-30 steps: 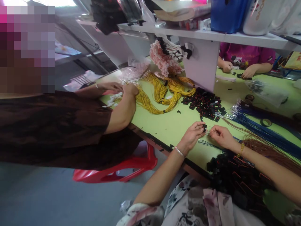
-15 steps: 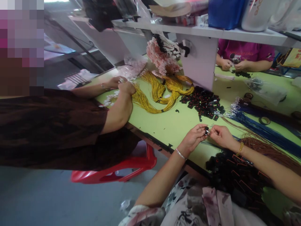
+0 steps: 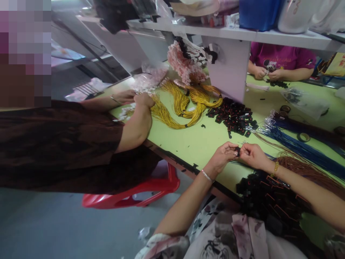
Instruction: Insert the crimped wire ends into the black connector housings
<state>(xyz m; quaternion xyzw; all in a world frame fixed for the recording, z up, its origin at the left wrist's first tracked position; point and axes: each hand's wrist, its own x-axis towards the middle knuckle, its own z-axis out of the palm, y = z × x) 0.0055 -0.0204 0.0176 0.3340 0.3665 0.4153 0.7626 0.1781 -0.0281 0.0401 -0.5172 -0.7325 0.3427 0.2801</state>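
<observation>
Pinching, left hand (image 3: 221, 157): thumb and fingertips press a small black piece (image 3: 237, 151) between them, at their very tips.
Right hand (image 3: 252, 155): fingers curled and pressed together just beside the piece; what, if anything, lies between them cannot be told.
Black piece: apparently held above the counter (image 3: 164, 136), between the two hands.
Direction of the black piece: one side sits in the left fingertips, the opposite side faces the right hand; fingers cover much of it, so its long axis cannot be told.
Reason for the grip: a fingertip hold probably leaves the side facing the right hand free, with the left hand steadying.
Pile of black pieces (image 3: 231, 117): beyond the hands, likely placed there for an easy reach.
Blue wires (image 3: 299, 145) and brown wires (image 3: 299, 167): bundled to the right, likely against tangling; the blue bundle's pale tips point toward the pile.
Dark heap (image 3: 272, 205): below the right forearm, perhaps to be near at hand.
</observation>
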